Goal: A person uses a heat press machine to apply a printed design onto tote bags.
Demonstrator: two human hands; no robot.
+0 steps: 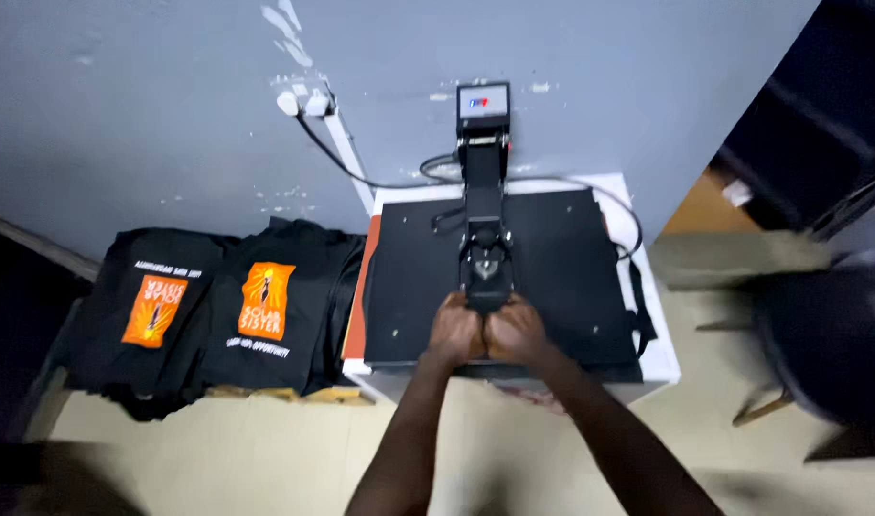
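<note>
To my left lie two stacks of black printed shirts (208,306) on a low bench, well apart from my hands. My left hand (453,333) and right hand (516,332) are side by side, both clenched around the press handle (486,287). Its long axis runs straight away from me toward the wall, over the closed black platen (571,277).

left hand (453,332) and right hand (516,332) side by side, both gripping handle (485,277) of black heat press (552,277) | folded black printed T-shirts (208,306) stacked left | power socket (303,101) on grey wall (122,115)
</note>
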